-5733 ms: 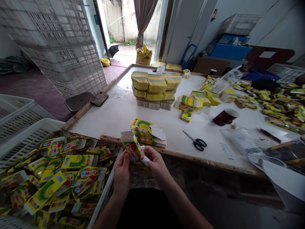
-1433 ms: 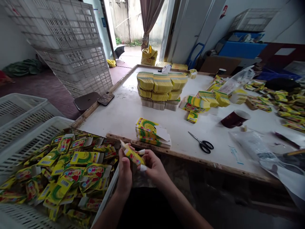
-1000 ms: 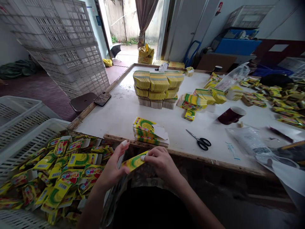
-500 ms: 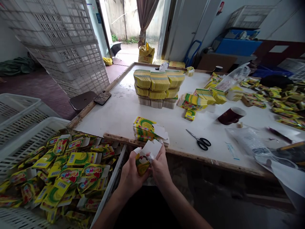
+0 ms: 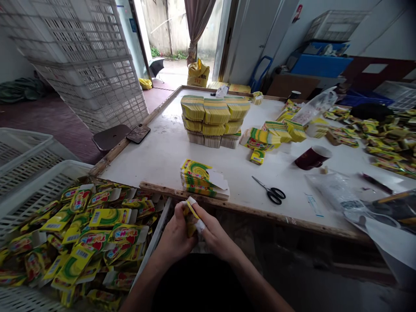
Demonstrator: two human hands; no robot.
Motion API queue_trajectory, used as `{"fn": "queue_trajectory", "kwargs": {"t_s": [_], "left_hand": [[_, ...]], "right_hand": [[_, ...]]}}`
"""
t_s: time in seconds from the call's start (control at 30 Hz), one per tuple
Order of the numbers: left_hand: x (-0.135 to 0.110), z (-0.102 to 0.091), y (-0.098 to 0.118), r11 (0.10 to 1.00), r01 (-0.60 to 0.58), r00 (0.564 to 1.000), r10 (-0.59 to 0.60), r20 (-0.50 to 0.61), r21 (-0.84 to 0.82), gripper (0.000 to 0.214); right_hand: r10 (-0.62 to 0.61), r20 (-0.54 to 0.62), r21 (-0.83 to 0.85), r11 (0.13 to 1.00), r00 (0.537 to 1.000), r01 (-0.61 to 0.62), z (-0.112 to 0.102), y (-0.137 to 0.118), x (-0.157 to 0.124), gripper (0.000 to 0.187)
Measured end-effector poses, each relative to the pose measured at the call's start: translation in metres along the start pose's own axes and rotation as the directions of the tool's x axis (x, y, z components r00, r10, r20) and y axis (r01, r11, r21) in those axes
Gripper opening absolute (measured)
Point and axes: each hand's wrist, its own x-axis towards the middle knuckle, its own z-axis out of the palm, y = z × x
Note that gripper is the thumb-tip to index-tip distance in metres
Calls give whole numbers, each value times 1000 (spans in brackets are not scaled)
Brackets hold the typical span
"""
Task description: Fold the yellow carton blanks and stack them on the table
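Between my two hands, just in front of the table's near edge, is a small yellow carton [image 5: 191, 219], mostly hidden by the fingers. My left hand [image 5: 175, 232] is closed around its left side. My right hand [image 5: 212, 229] grips it from the right, with white coverings on some fingertips. Beyond them a stack of flat yellow-green cartons [image 5: 198, 175] with white flaps lies at the table edge. To the left, a white plastic crate [image 5: 159, 234] holds many yellow cartons [image 5: 108, 216], several with white end flaps sticking out.
Bundled flat cartons [image 5: 214, 112] are piled in rows on the white table [image 5: 146, 160]. Black-handled scissors [image 5: 274, 194], a dark mug [image 5: 312, 158] and a plastic bag [image 5: 338, 190] lie to the right. A phone [image 5: 138, 133] rests at the left edge, near stacked crates [image 5: 91, 65].
The carton's white flap, raised and open before, no longer shows; the carton now appears narrower and edge-on. My right hand has moved left, closer to my left hand.
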Motion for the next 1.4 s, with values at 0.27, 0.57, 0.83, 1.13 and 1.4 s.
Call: {"fn": "queue_trajectory", "kwargs": {"t_s": [0.27,0.57,0.83,1.13,1.4], "left_hand": [[2,12,-15,993,-66,993,74,-89,93,46],[-3,-3,-7,981,119,981,-92,-168,154,54],[2,-26,0,975,157,987,-158,-5,157,54],[0,-19,-15,984,155,978,-141,-156,83,67],[-5,-22,-20,991,132,978,-130,-162,1,70]], "right_hand": [[-128,21,-320,939,992,128,14,10,4,67],[-185,-149,-253,957,971,143,0,32,11,50],[-149,133,-408,893,980,191,-24,14,15,24],[-189,-19,-259,949,982,178,-5,8,28,38],[-222,236,-372,879,946,300,-23,-14,35,15]]}}
